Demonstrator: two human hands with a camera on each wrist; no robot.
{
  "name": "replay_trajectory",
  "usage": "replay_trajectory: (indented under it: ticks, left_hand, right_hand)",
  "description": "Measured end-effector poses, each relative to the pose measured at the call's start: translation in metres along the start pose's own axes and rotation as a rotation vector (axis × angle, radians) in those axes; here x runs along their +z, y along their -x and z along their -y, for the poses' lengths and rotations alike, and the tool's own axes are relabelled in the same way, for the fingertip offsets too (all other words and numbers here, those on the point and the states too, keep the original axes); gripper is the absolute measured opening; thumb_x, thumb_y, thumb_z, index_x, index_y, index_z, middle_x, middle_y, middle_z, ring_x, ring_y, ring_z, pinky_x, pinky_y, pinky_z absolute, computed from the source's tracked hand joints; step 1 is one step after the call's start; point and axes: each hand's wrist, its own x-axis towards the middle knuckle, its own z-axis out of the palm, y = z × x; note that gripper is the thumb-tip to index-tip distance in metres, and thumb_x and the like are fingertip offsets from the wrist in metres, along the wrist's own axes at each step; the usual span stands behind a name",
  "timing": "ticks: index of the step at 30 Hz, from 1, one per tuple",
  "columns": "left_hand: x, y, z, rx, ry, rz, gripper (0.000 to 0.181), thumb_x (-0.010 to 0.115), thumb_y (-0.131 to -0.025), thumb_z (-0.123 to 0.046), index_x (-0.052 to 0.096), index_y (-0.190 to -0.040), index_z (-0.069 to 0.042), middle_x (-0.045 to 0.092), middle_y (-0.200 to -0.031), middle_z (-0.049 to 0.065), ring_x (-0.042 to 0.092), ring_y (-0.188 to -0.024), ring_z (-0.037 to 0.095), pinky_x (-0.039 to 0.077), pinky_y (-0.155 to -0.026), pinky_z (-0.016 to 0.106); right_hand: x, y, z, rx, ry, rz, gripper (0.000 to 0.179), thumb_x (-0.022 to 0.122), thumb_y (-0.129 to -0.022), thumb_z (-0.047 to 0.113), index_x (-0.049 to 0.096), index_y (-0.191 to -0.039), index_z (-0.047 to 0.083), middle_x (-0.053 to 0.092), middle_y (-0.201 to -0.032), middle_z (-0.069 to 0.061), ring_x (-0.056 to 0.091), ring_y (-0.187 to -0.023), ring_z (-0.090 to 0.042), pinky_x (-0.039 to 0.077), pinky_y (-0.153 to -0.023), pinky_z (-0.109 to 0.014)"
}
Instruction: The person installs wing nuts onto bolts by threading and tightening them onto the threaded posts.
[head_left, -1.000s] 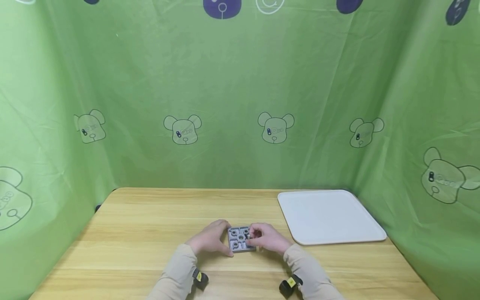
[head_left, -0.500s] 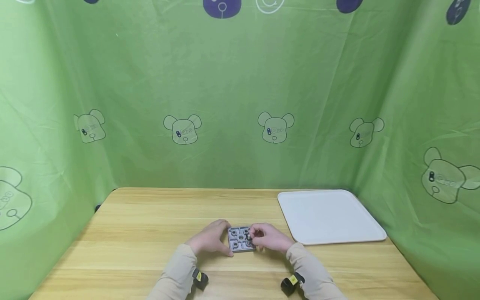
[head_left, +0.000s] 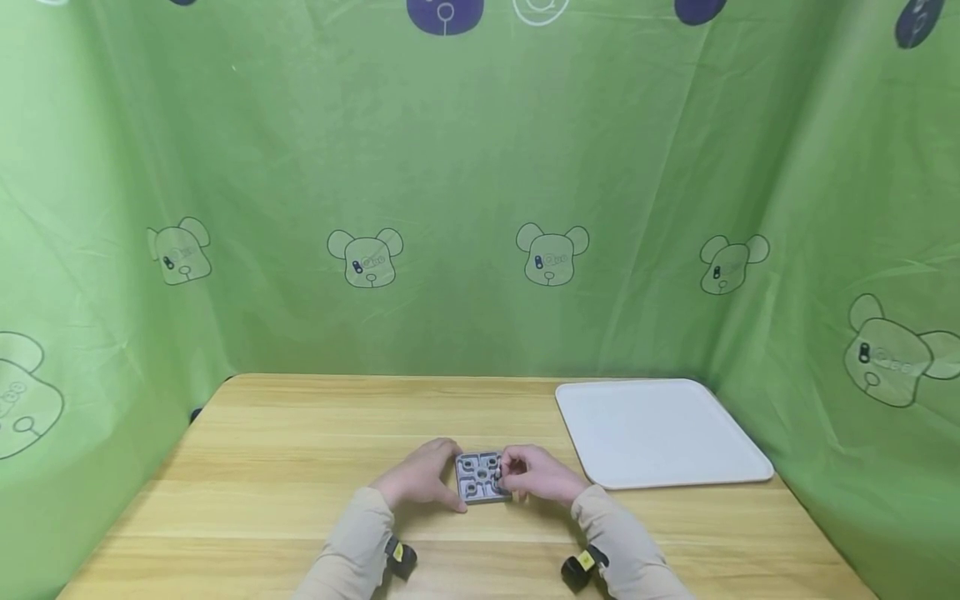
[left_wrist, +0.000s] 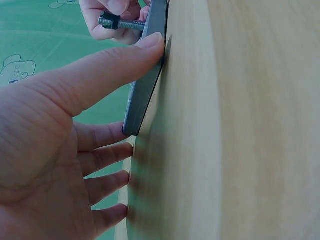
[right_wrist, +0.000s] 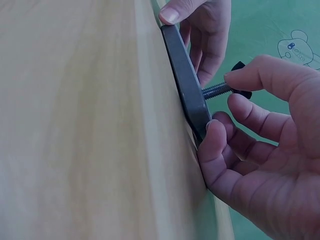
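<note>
A square grey metal plate point(head_left: 472, 468) with recessed slots and holes lies on the table, between both hands. My left hand point(head_left: 422, 478) grips its left side, thumb at the near edge and forefinger at the far one; the other fingertips touch the table in the left wrist view. A threaded bolt point(right_wrist: 216, 91) with a dark head stands up from the plate's right part. Thumb and forefinger of my right hand point(head_left: 542, 475) pinch it near the head, while lower fingers touch the plate's edge in the right wrist view. The bolt's lower end is hidden.
A white tray point(head_left: 660, 433) lies at the back right of the wooden table point(head_left: 315, 442). Green curtains point(head_left: 450, 167) with bear drawings enclose the table at the back and sides. Each wrist carries a small black camera.
My right hand has shifted slightly right and its fingers have changed their hold around the bolt. The left hand and the plate stay where they were.
</note>
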Motion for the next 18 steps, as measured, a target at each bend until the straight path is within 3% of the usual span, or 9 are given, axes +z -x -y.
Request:
replay_trajectory:
  ticks: [18]
  left_hand:
    - [-0.0009, 0.0015, -0.0015, -0.013, 0.004, 0.017, 0.083, 0.087, -0.064, -0.037, 0.051, -0.130, -0.002, 0.053, -0.138, 0.014, 0.048, -0.131, 0.031, 0.038, -0.116, 0.046]
  right_hand:
    - [-0.0010, -0.0022, -0.0048, 0.009, 0.036, 0.006, 0.016, 0.069, -0.079, 0.011, 0.056, -0.087, 0.004, 0.056, -0.081, -0.002, 0.054, -0.065, -0.013, 0.052, -0.050, -0.022]
